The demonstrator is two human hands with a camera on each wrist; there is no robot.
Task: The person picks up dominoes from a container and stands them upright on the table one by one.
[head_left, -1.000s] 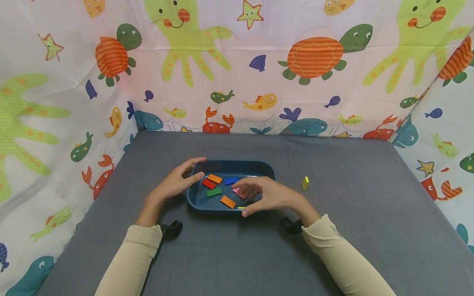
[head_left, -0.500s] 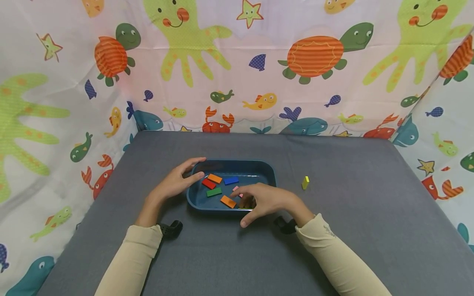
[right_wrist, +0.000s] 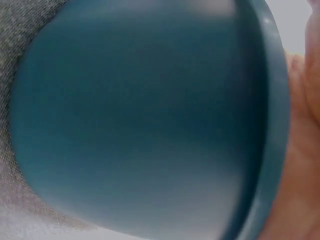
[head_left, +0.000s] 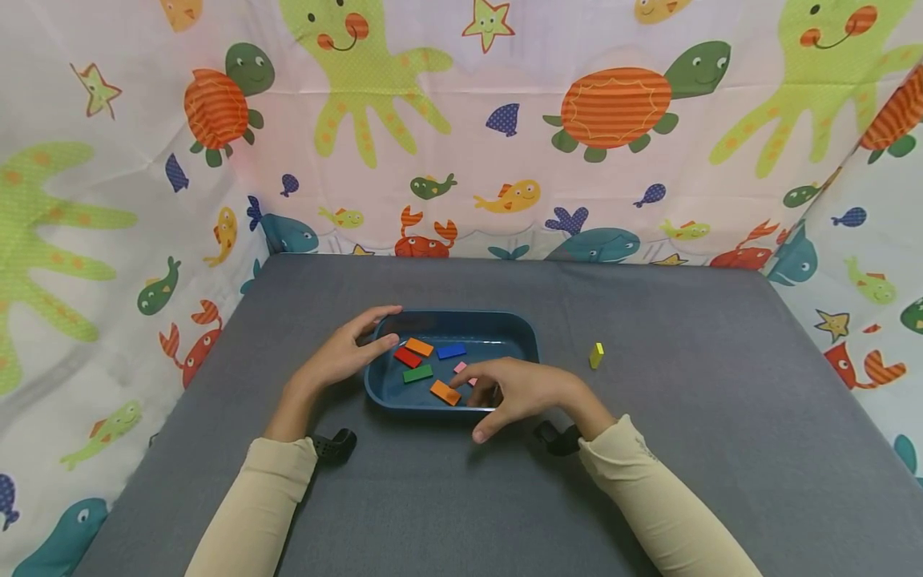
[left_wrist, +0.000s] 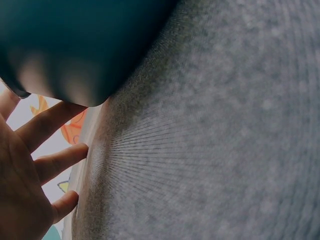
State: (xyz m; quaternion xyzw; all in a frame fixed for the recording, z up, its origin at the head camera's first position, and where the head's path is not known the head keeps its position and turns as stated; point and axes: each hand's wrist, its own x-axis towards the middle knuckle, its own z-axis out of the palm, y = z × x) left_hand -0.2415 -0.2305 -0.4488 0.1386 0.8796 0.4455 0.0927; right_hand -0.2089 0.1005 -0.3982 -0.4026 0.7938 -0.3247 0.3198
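Note:
A dark blue tray (head_left: 469, 313) stands on the grey cloth, holding small coloured blocks. My left hand (head_left: 339, 350) rests against its left end, fingers spread along the outer wall in the left wrist view and thumb at the rim. My right hand (head_left: 522, 390) reaches over the front right rim. Its fingers bend down into the tray, the index fingertip at an orange block (head_left: 445, 393), while the thumb stays apart outside the front wall. A pink block (head_left: 460, 368) is partly hidden by this hand. In the right wrist view the tray's outer wall (right_wrist: 140, 115) hides the fingertips.
Further left in the tray lie a red block (head_left: 407, 357), a second orange block (head_left: 419, 347), a green block (head_left: 417, 374) and a blue block (head_left: 452, 351). A yellow block (head_left: 596, 355) stands upright on the cloth right of the tray. Patterned curtains surround the table.
My right hand has moved down and towards me, its fingers lower into the tray and its thumb now outside the front rim. A yellow piece seen earlier is now covered. The left hand stays put.

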